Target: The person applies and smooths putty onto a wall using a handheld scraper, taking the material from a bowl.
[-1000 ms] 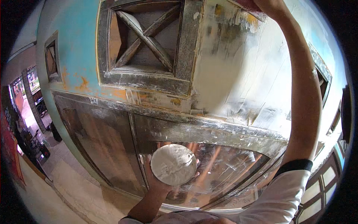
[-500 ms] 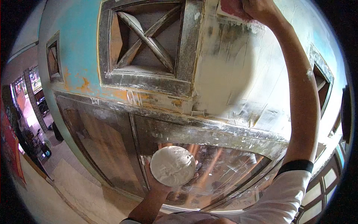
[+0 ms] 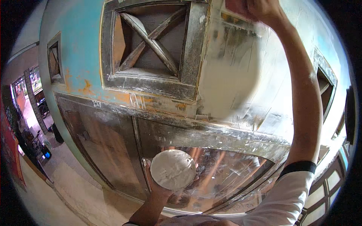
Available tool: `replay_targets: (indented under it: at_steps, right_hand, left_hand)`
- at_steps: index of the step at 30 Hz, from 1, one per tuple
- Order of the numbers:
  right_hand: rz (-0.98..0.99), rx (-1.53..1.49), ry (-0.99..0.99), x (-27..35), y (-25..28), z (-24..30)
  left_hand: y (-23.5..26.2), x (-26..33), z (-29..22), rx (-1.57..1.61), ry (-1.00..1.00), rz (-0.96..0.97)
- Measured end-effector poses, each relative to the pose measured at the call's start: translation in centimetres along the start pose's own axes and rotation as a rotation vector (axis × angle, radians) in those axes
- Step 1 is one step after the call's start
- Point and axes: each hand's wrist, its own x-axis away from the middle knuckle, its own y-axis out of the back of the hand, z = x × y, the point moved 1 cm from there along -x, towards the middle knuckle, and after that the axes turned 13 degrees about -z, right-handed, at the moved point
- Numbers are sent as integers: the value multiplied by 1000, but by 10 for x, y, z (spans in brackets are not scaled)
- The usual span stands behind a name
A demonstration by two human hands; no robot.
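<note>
My left hand (image 3: 158, 187) is wrapped round a round tub of whitish putty (image 3: 172, 170), its fingertips showing at the right side of the rim. The paste inside has a smeared, uneven surface. High up, my right hand (image 3: 264, 10) grips a dark red flat spreader (image 3: 238, 8) held against the wall, partly cut off by the top edge of the picture. Below the spreader, the wall (image 3: 230, 75) carries pale, streaky filler with darker patches showing through.
Left of the filler is a worn wooden vent frame (image 3: 151, 88) with crossed bars. Weathered framed glass (image 3: 237, 177) spans the wall below. A smaller vent (image 3: 327, 84) lies beyond my right arm. At far left, a passage (image 3: 39, 124) opens onto tiled floor.
The spreader and my right hand have moved slightly up the wall, baring more of the dark patch beneath. The tub has shifted a little left and down.
</note>
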Motion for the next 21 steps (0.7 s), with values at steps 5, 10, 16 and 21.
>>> replay_targets:
  at_steps: [5, 10, 16, 21]
  right_hand:
    - [-185, 100, -27, -43, 7, -44]
    - [248, -54, -86, 12, 27, 48]
    - [-69, 133, 139, -14, 8, -25]
    - [-164, 86, 67, -40, 26, -24]
  left_hand:
    - [50, -8, -4, 14, 75, -155]
    - [8, 16, -2, -435, -249, -345]
    - [-24, 15, 10, -307, -95, -397]
    - [19, 11, 3, -53, 14, 10]
